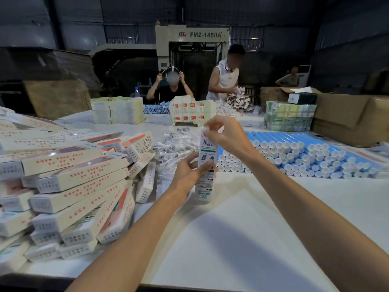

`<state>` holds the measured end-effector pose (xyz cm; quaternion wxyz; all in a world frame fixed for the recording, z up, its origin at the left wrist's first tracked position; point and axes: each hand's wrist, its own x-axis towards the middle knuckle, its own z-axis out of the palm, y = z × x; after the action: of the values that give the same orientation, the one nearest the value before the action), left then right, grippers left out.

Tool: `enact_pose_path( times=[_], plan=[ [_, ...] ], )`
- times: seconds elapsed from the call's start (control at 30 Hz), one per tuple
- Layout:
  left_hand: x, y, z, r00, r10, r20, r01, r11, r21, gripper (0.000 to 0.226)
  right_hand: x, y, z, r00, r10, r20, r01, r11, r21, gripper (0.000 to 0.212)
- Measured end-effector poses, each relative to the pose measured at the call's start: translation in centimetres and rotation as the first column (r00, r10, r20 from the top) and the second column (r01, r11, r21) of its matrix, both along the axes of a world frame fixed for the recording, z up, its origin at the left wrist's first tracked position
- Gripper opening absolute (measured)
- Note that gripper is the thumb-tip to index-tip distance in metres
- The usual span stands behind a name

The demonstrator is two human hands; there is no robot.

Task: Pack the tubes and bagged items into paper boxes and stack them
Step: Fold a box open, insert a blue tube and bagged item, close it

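Two hands [187,171] [225,133] hold one upright box [204,184], top flap apparently covered.

Top end of upright paper box [205,165] hidden behind fingers of right hand [223,133], small print too blurred to read. Near-left pile of packed boxes [69,182] cut off at picture's edge.

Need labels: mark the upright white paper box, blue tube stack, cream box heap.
Upright white paper box [207,147]: head view, printed front face.
Blue plastic tube stack [294,153]: head view, capped ends.
Cream box heap [80,178]: head view, side panel.
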<state>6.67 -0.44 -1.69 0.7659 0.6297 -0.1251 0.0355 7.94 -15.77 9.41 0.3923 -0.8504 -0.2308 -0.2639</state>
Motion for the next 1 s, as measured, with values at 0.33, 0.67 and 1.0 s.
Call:
enact_pose_path(
  times=[0.33, 0.67, 1.0],
  plan=[
    [-0.6, -0.3, 0.3, 1.0, -0.019, 0.014, 0.019, 1.0, 0.016, 0.051, -1.7, -1.0, -6.7, 0.997, 0.068, -0.035, -0.056, 0.964, 0.26, 0.042],
    [-1.6, -0.7, 0.8, 0.949, -0.043, 0.312, -0.014, 0.984, 0.177, 0.081, -1.9, -1.2, -8.4, 0.986, 0.166, 0.028, -0.158, 0.854, 0.497, 0.041],
    [-1.4, 0.1, 1.6, 0.916, -0.022, 0.401, -0.118, 0.939, 0.322, 0.072, -2.2, -2.4, -7.8, 0.98, 0.199, -0.002, -0.18, 0.889, 0.421, 0.024]
  ],
)
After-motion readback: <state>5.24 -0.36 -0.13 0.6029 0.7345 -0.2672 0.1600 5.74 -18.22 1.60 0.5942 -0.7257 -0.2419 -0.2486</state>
